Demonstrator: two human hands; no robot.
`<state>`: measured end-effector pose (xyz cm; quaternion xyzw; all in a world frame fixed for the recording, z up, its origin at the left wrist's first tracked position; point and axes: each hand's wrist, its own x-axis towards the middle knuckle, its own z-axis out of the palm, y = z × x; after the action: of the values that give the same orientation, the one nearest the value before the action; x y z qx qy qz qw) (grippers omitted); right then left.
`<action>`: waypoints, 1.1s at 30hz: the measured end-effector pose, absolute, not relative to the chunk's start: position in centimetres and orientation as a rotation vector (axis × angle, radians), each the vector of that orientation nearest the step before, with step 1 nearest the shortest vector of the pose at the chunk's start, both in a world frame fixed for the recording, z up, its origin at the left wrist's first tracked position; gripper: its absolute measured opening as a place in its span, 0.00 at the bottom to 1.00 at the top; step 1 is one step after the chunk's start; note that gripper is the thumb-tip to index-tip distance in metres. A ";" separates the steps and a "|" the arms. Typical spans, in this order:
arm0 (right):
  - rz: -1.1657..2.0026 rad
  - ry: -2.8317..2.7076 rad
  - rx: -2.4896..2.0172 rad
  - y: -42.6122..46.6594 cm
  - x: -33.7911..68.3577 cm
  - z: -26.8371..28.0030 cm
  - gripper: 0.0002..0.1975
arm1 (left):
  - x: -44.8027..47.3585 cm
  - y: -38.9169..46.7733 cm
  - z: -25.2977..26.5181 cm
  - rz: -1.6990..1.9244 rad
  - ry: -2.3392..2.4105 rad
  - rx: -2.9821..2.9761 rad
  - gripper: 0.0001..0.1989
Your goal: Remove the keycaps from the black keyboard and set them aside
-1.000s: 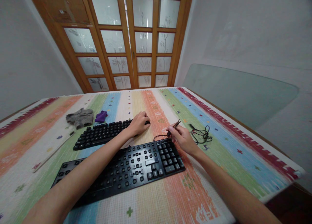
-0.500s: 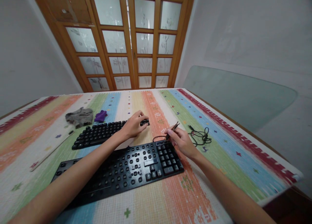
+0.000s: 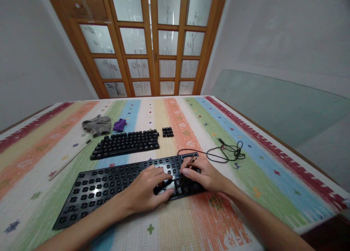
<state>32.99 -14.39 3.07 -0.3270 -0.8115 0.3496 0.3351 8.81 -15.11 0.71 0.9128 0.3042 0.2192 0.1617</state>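
The black keyboard [image 3: 109,181] lies flat on the striped surface [image 3: 164,222], most of its switches bare of caps. The left hand [image 3: 144,187] rests over the keyboard's right-hand half, thumb and forefinger spread a little apart with something dark between them; whether they grip anything I cannot tell. The right hand [image 3: 206,174] is over the keyboard's right end, its fingers pinched around a small dark tool [image 3: 192,161] whose thin end pokes up past them; the pinch hides the rest.

Beyond the keyboard's far edge sits a block of loose keycaps [image 3: 125,143] in rows, with a smaller keycap group [image 3: 167,132] farther right. Behind the keyboard's left part lie a grey cloth [image 3: 96,126] and a purple cloth [image 3: 119,125]; a pale brush [image 3: 69,160] slants off its left side. Past the keyboard's right far corner, a black cable [image 3: 231,148] is loosely coiled.
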 end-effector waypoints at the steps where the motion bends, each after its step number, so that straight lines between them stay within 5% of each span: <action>1: 0.883 -2.129 -0.852 -14.4 33.0 3.1 0.16 | 8.9 -15.4 0.4 0.633 0.861 2.607 0.12; 33: 0.837 -2.347 -0.762 -14.4 32.8 2.7 0.13 | 9.3 -15.5 0.1 0.583 0.837 2.532 0.12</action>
<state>32.78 -14.39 2.68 -0.2820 -0.8687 0.3096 0.2647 9.30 -15.46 0.13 0.9080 0.3000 0.2090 0.2045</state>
